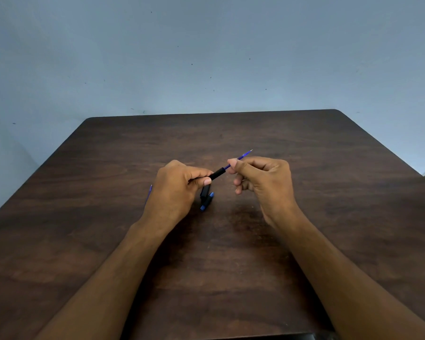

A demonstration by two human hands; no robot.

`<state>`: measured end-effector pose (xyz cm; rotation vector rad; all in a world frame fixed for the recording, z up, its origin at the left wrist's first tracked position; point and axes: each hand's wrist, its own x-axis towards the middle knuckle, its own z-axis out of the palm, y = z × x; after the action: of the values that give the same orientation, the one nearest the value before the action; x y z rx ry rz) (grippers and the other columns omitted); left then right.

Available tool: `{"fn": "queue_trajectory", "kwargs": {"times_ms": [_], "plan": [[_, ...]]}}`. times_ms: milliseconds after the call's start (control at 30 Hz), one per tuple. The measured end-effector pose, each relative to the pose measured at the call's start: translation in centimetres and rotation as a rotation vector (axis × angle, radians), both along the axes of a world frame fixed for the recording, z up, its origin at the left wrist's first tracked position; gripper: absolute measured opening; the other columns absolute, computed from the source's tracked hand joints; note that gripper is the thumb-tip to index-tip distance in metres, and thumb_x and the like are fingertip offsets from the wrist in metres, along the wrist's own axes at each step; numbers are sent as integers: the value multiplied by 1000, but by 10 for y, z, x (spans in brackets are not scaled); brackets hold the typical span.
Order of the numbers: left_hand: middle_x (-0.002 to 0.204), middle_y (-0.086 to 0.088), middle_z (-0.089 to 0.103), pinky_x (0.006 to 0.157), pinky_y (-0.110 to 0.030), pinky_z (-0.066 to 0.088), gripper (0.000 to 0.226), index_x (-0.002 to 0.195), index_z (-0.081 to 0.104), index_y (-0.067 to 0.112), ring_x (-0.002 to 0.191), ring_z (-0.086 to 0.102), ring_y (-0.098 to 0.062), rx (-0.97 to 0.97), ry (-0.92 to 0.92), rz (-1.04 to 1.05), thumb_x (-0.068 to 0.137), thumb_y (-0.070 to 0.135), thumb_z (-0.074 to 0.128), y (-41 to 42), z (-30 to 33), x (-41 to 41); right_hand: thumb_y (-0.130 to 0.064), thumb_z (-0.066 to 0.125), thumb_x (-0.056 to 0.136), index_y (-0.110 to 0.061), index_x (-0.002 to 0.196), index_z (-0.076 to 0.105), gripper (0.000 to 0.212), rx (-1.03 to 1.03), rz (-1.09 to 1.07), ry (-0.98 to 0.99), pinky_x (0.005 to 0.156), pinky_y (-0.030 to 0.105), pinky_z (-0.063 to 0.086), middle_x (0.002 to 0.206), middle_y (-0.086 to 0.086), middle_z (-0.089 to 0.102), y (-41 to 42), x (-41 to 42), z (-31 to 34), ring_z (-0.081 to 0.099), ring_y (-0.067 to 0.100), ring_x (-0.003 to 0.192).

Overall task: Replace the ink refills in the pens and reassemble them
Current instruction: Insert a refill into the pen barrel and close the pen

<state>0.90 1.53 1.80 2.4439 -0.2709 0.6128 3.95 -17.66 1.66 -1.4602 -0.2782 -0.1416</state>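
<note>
A: Quick status. What've you got in each hand?

B: Your left hand (179, 187) is curled round the black pen barrel (217, 174), thumb and forefinger clamping it near its open end, held up off the tabletop (329, 192). Your right hand (260, 177) pinches the blue ink refill (241, 157) btwn thumb and forefinger; the other fingers are loosely curled, holding nothing.

A: And the refill, in or out?

B: Partway. One end sits in the barrel mouth; the rest runs up and away to the right, with the fine metal tip at the far end, past your fingers. Can't tell how deep it goes inside.

A: So which step is that?

B: Looks like the refill swap on this pen, either sliding the refill in or drawing it out. One shot won't say which. Reassembly isn't done yet, imo.

A: Other bits?

B: A black piece (205, 191) and a blue cap-like piece (207, 201) lie on the tabletop just below your left hand, touching each other. A thin blue stick, prob another refill (148, 192), pokes out from behind your left hand; mostly hidden.

A: What does the next move need?

B: Keep the refill in line w/ the barrel axis. It's thin and would likely bend if pushed at an angle. Hold the barrel steady and move only the right hand, along the axis. After that you'll need a free hand for the pieces on the tabletop.
</note>
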Motion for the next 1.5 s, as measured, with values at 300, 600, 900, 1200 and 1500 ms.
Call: {"fn": "queue_trajectory", "kwargs": {"times_ms": [300, 600, 900, 1200, 1500], "plan": [[83, 6, 77, 67, -14, 49, 23, 106, 77, 23, 70, 64, -3, -14, -15, 12, 85, 13, 74, 3, -2, 1, -11, 78, 85, -7, 86, 80, 4, 50, 72, 54, 52, 32, 51, 83, 16, 75, 2, -1, -2, 60, 20, 57], [90, 2, 78, 70, -25, 56, 23, 108, 76, 22, 79, 69, -11, 22, -14, 44, 86, 14, 73, 3, -2, 2, -9, 77, 87, -3, 97, 78, 11, 151, 35, -43, 57, 36, 56, 77, 15, 73, -4, 0, -1, 66, 23, 64], [90, 4, 78, 68, -14, 51, 21, 103, 78, 24, 77, 68, -7, 26, 23, 55, 85, 13, 75, 6, 2, 2, -14, 79, 85, -3, 95, 78, 15, 97, 38, -16, 55, 32, 56, 75, 12, 74, -2, -3, -2, 65, 19, 62], [100, 8, 76, 71, 3, 38, 26, 108, 76, 22, 75, 57, 12, -66, 42, 88, 86, 9, 74, 11, 6, 2, -6, 74, 87, -12, 110, 75, 24, 54, 103, -37, 56, 31, 56, 84, 4, 72, -4, -4, 5, 63, 20, 69], [87, 0, 78, 70, -19, 51, 23, 103, 78, 22, 77, 68, -11, -55, -9, 83, 85, 8, 74, 16, 4, 4, -8, 70, 89, -19, 101, 79, 19, -803, -54, -296, 77, 23, 49, 95, -5, 72, 12, -10, -4, 61, 4, 83]]}}
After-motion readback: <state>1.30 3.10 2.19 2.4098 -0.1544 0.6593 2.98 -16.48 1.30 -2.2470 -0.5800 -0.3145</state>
